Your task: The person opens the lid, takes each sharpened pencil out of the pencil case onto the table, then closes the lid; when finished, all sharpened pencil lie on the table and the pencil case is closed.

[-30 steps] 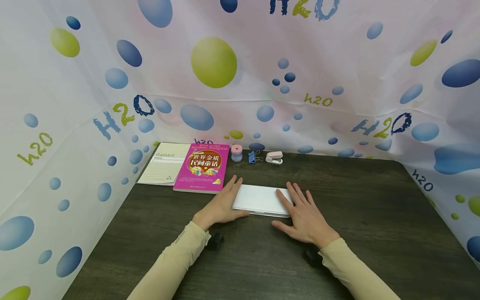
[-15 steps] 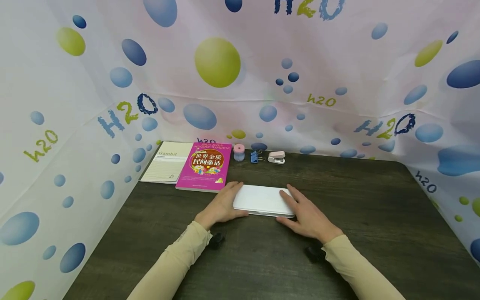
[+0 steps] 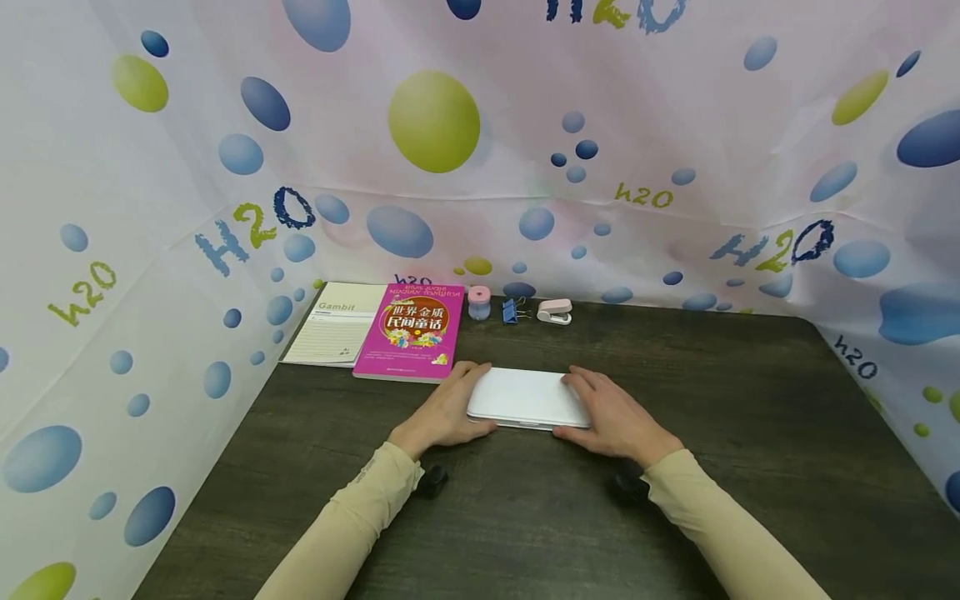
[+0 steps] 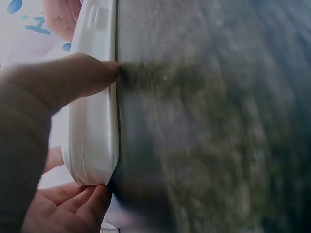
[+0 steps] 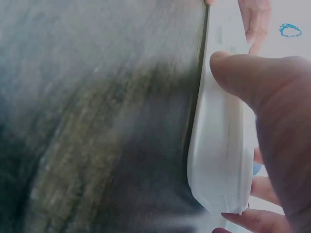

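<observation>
A flat white plastic case (image 3: pixel 525 396) lies on the dark wooden table (image 3: pixel 750 417), its long side toward me. My left hand (image 3: pixel 471 402) grips its left end, thumb (image 4: pixel 77 80) on the near edge and fingers (image 4: pixel 73 208) curled round the far side. My right hand (image 3: pixel 577 406) grips the right end the same way, thumb (image 5: pixel 243 73) pressed on the near edge of the case (image 5: pixel 218 145). In the left wrist view the case (image 4: pixel 95 131) still sits flat on the table.
Behind the case, along the back curtain, lie a cream notebook (image 3: pixel 337 327), a magenta book (image 3: pixel 411 332), a small pink-lidded jar (image 3: pixel 479 302), a blue binder clip (image 3: pixel 512 311) and a pink stapler (image 3: pixel 555 312). A bubble-print curtain (image 3: pixel 150 250) walls in three sides.
Both hands went from lying with straight, spread fingers beside and on the case to curling round its two ends. The case stays in place.
</observation>
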`<state>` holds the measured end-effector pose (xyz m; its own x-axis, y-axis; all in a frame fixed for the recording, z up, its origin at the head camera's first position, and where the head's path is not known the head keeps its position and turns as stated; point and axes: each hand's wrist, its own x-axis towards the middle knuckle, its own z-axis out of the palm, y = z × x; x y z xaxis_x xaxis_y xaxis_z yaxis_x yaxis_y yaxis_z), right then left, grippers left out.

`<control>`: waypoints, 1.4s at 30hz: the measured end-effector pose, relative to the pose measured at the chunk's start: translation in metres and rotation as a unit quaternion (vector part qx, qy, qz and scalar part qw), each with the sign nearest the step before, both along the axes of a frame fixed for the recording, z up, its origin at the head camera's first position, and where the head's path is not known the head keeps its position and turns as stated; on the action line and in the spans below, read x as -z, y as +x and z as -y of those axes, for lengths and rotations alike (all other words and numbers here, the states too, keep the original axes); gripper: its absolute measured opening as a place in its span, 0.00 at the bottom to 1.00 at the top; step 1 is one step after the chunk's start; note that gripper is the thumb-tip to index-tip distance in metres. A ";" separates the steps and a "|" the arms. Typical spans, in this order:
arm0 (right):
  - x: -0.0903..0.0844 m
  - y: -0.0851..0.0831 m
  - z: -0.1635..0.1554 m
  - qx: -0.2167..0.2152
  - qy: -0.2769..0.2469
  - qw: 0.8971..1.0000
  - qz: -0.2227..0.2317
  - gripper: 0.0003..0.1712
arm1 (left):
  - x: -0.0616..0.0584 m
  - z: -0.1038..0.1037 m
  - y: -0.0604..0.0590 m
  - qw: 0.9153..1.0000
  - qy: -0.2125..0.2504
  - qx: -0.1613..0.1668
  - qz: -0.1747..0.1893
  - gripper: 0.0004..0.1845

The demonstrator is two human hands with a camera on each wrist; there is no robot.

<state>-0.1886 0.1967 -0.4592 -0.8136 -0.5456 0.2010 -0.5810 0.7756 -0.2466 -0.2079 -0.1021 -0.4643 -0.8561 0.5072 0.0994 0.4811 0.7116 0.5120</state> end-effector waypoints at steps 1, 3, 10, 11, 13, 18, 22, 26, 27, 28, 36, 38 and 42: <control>-0.001 -0.001 0.000 0.000 0.002 1.000 0.002 0.45 | 0.000 0.000 0.000 1.000 0.000 0.002 0.002 0.51; -0.002 -0.002 0.001 -0.002 0.005 1.000 0.006 0.46 | 0.000 0.001 -0.001 1.000 -0.001 0.006 0.003 0.51; -0.005 -0.006 0.000 -0.037 0.021 0.999 0.008 0.46 | 0.000 0.003 -0.003 1.000 -0.013 0.013 -0.007 0.50; -0.006 -0.008 -0.001 -0.044 0.025 0.999 0.002 0.46 | 0.000 0.003 -0.003 1.000 -0.015 0.015 -0.009 0.50; -0.007 -0.010 -0.002 -0.057 0.035 0.998 -0.011 0.45 | 0.001 0.004 -0.004 1.000 -0.015 0.016 -0.014 0.49; -0.009 -0.014 -0.005 -0.080 0.051 0.995 -0.022 0.43 | 0.002 0.003 -0.004 1.000 -0.006 0.013 -0.016 0.49; -0.012 -0.017 -0.005 -0.091 0.061 0.994 -0.018 0.41 | 0.002 0.003 -0.004 1.000 0.008 0.011 -0.023 0.49; -0.016 -0.021 -0.004 -0.106 0.075 0.991 -0.010 0.40 | 0.002 0.005 -0.004 1.000 0.012 0.009 -0.028 0.48; -0.017 -0.022 -0.004 -0.109 0.081 0.991 -0.009 0.39 | 0.002 0.006 -0.005 0.999 0.013 0.009 -0.028 0.49; -0.017 -0.022 -0.004 -0.113 0.085 0.990 -0.007 0.39 | 0.003 0.006 -0.005 0.999 0.014 0.009 -0.027 0.48; -0.017 -0.025 -0.007 -0.144 0.104 0.984 -0.013 0.36 | 0.007 0.007 -0.006 1.000 0.022 0.004 -0.019 0.49; -0.018 -0.027 -0.008 -0.154 0.108 0.982 -0.020 0.36 | 0.006 0.007 -0.008 1.000 0.020 0.004 -0.015 0.49; -0.019 -0.032 -0.010 -0.167 0.119 0.978 -0.038 0.35 | 0.004 0.009 -0.013 1.000 0.020 0.005 -0.012 0.49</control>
<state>-0.2206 0.2065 -0.4404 -0.5700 -0.8168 0.0890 -0.8212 0.5698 -0.0296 -0.2208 -0.1107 -0.4680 -0.8478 0.5115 0.1400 0.5009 0.6855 0.5284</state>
